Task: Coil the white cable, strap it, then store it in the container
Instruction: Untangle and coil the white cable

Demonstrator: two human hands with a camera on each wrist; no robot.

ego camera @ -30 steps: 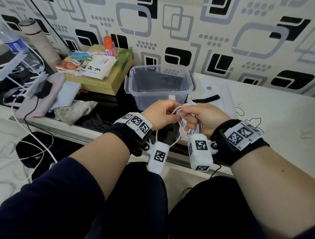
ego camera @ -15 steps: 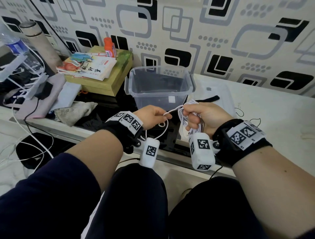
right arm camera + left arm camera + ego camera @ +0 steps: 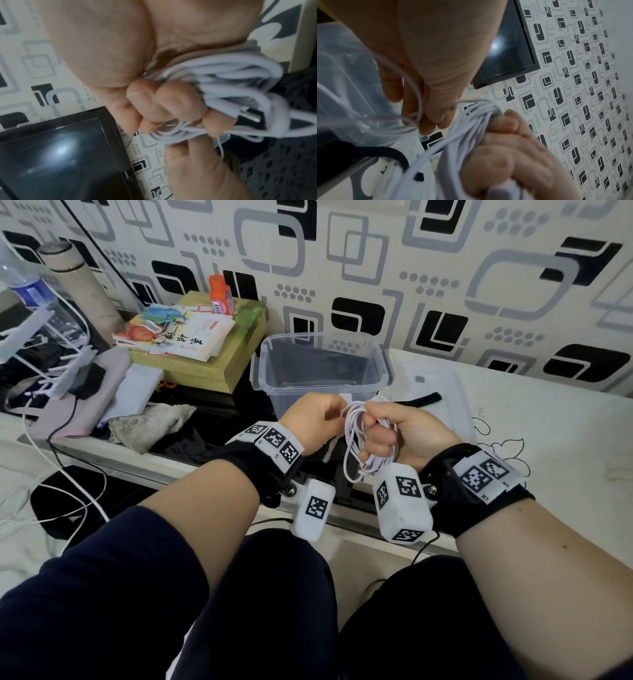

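Observation:
My right hand point(image 3: 394, 428) grips the white cable point(image 3: 356, 433), several loops bundled in its curled fingers point(image 3: 154, 102), with a metal plug point(image 3: 248, 116) sticking out of the bundle. My left hand point(image 3: 318, 416) pinches the cable's free strand point(image 3: 418, 94) right beside the coil. Both hands hover in front of the clear plastic container point(image 3: 322, 371) on the table. A black strap point(image 3: 416, 400) lies on the white table just behind my right hand; the left wrist view shows the strap point(image 3: 388, 152) too.
Books on a green-yellow box point(image 3: 219, 364), an orange bottle point(image 3: 221, 294), a grey rag point(image 3: 147, 422) and tangled chargers point(image 3: 61, 371) fill the left side. A patterned wall stands behind. A dark screen point(image 3: 506, 54) hangs on it. My knees are below the table edge.
My left hand drew the free strand out to the left, then came back in against the coil in my right hand. The loose length is shorter now.

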